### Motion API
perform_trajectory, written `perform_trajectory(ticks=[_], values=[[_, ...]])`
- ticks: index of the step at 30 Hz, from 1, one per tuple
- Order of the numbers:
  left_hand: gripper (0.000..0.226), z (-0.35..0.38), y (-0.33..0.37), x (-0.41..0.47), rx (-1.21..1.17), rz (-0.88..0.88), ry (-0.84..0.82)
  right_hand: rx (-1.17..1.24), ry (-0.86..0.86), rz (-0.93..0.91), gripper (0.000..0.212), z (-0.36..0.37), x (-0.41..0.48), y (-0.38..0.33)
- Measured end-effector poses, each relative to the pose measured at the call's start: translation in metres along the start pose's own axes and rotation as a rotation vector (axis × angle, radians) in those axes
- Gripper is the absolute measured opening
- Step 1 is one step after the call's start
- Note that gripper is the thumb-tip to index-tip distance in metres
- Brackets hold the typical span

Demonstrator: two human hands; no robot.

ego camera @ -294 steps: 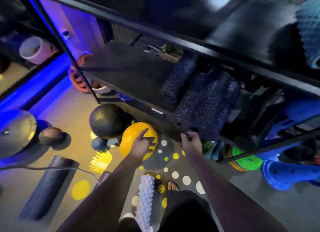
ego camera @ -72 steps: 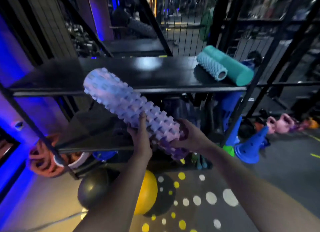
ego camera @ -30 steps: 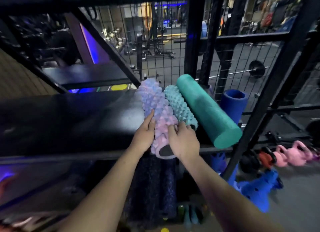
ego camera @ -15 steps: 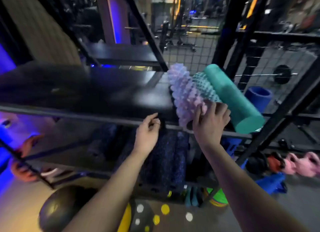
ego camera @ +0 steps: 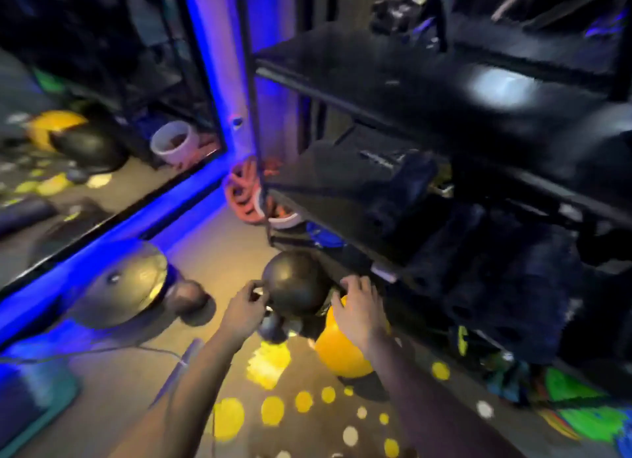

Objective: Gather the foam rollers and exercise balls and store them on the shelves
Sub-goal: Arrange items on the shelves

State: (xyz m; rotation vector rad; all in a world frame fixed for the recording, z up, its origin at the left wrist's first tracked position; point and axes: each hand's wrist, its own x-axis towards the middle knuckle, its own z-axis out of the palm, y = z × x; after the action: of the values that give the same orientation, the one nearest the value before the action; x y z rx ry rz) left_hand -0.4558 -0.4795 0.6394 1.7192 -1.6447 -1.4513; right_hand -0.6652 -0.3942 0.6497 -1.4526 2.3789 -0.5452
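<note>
A large black exercise ball (ego camera: 294,285) sits on the floor by the bottom corner of the black shelf rack (ego camera: 393,84). My left hand (ego camera: 244,312) is at the ball's left side with fingers curled, and my right hand (ego camera: 357,312) is at its right side with fingers spread; neither clearly grips it. A yellow ball (ego camera: 342,351) lies just under my right hand. A small dark ball (ego camera: 273,329) rests below the black one, and another dark ball (ego camera: 189,298) lies to the left. Dark speckled foam rollers (ego camera: 478,273) lie on the lower shelf.
A dark dome-shaped trainer (ego camera: 119,283) stands on the floor at left, beside a mirror wall (ego camera: 85,143) edged in blue light. Orange rings (ego camera: 241,197) and a white bucket (ego camera: 284,220) sit by the rack's corner post. A dark roller-like shape (ego camera: 27,399) lies bottom left.
The pale knobbly roller was set on the upper shelf beside the teal rollers and let go. My view and both hands have dropped to the black ball on the floor.
</note>
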Motion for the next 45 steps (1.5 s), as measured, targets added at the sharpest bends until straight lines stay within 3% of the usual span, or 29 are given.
perform_trajectory(ticks=[5,7,10,13,15,22,25,28,30,33,35,36,38,40,43,45], values=[[0.030,-0.111,-0.110,-0.013,-0.072,-0.246,0.052,0.053,-0.391,0.131,0.034,0.114,-0.032,-0.082],[0.013,-0.133,-0.130,-0.015,-0.114,-0.300,0.049,0.030,-0.488,0.146,0.034,0.146,-0.041,-0.097],[0.012,-0.148,-0.151,0.000,-0.094,-0.335,0.004,-0.022,-0.615,0.189,0.035,0.182,-0.040,-0.106],[0.048,-0.153,-0.204,0.028,-0.062,-0.447,-0.004,-0.031,-0.682,0.237,0.032,0.217,-0.028,-0.109],[0.059,-0.153,-0.247,0.053,-0.036,-0.527,-0.025,0.001,-0.733,0.281,0.032,0.254,-0.013,-0.110],[0.042,-0.152,-0.344,0.148,0.075,-0.702,0.076,0.019,-0.988,0.413,0.038,0.426,0.036,-0.112],[0.049,-0.145,-0.413,0.198,0.172,-0.696,0.022,-0.003,-0.963,0.434,0.039,0.515,0.049,-0.113],[0.051,-0.133,-0.507,0.251,0.235,-0.699,-0.035,0.013,-1.000,0.452,0.025,0.617,0.044,-0.115],[0.058,-0.123,-0.575,0.283,0.308,-0.672,-0.095,0.063,-1.041,0.463,0.030,0.690,0.031,-0.113],[0.058,-0.110,-0.678,0.334,0.291,-0.662,-0.007,0.172,-1.078,0.555,0.055,0.804,0.017,-0.099],[0.063,-0.104,-0.737,0.357,0.256,-0.708,0.149,0.341,-1.081,0.741,0.097,0.861,0.007,-0.088],[0.069,-0.101,-0.766,0.362,0.232,-0.750,0.156,0.421,-1.081,0.824,0.114,0.878,0.000,-0.081],[0.100,-0.092,-0.806,0.357,0.062,-0.862,0.069,0.581,-1.105,0.947,0.117,0.892,-0.015,-0.072],[0.123,-0.082,-0.814,0.336,-0.100,-0.899,0.041,0.798,-1.071,1.070,0.102,0.886,-0.030,-0.071],[0.067,-0.086,-0.743,0.312,-0.028,-0.827,0.076,0.958,-0.828,1.219,0.095,0.837,-0.031,-0.096],[0.051,-0.102,-0.676,0.303,-0.057,-0.753,0.045,0.985,-0.669,1.185,0.080,0.775,-0.013,-0.125]])
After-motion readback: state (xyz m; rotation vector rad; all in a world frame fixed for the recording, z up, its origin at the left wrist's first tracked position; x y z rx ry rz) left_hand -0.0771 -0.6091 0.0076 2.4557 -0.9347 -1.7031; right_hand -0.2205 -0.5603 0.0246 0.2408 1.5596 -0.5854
